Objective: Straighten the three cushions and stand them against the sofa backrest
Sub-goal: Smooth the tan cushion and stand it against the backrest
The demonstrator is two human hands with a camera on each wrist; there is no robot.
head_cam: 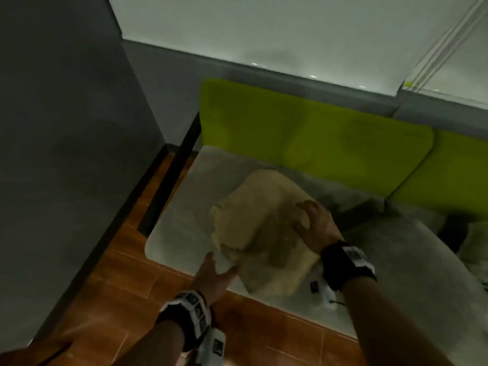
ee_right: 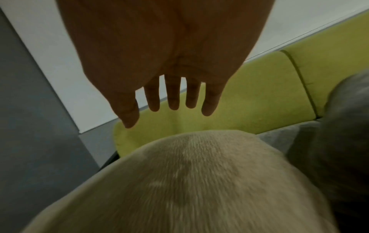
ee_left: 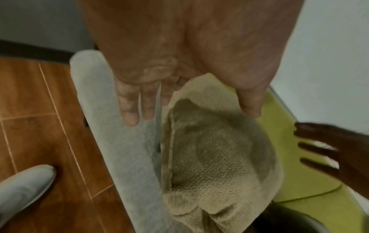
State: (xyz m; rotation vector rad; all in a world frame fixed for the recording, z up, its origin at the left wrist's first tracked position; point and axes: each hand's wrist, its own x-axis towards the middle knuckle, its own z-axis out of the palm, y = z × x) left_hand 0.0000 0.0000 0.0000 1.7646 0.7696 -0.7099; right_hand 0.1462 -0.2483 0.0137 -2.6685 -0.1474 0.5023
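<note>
Looking at this beige cushion (head_cam: 261, 228) slumping on the grey seat (head_cam: 179, 207) below the green backrest (head_cam: 317, 138), both hands are spreading flat around it, and it's probably squishy and light, so I'm reckoning 2 opposite edges are handiest.

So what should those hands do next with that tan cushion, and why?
Probably close both hands on the tan cushion and tip it up toward the green backrest. It lies slumped on the grey seat, short of the backrest. The left hand is at its near corner with fingers straight; the right hand is spread over its far edge, so neither seems to grip it yet.
</note>
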